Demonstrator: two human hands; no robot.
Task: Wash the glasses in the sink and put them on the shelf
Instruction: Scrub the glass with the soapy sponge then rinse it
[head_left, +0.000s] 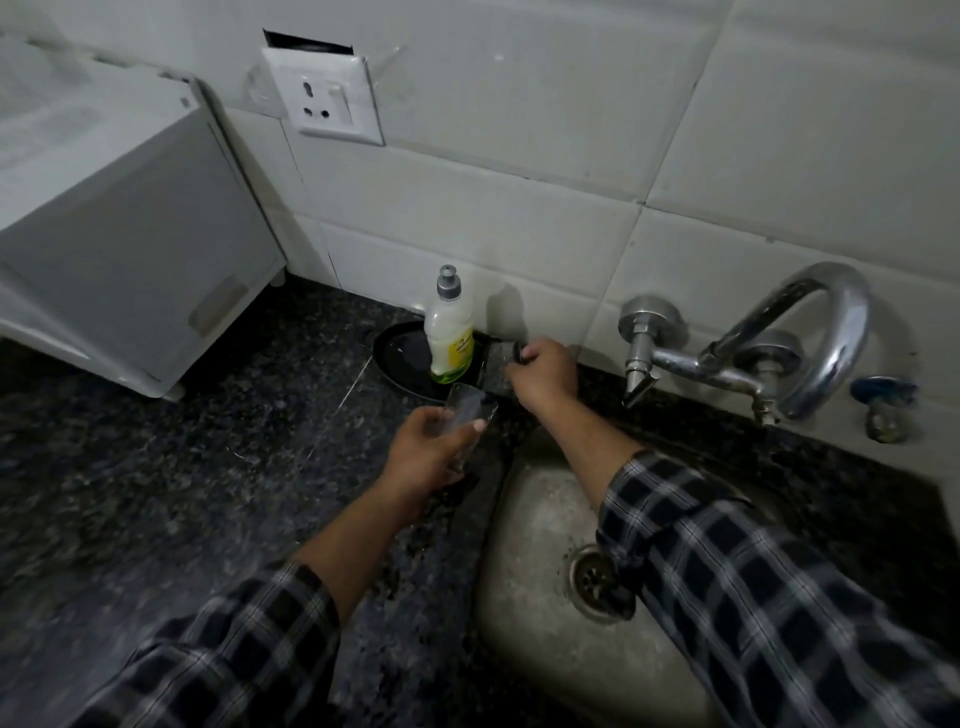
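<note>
Over the dark stone bench (156, 493), just left of the steel sink (550, 660), the left hand (421, 457) has its grip wrapped round a clear glass (467, 415), tilted with its mouth toward the wall. Behind it, the right hand (545, 371) is closed on a grey scrub pad (496, 369) at the wall's foot. A soap bottle (451, 332) stands upright just left of the pad, on a black dish (402, 353). At right a chrome tap (810, 338) curves out from the tiles; the right forearm crosses the basin, its checked sleeve (753, 582) partly hiding the drain (592, 577). A white appliance (119, 223) sits far left, a socket (327, 98) above.
</note>
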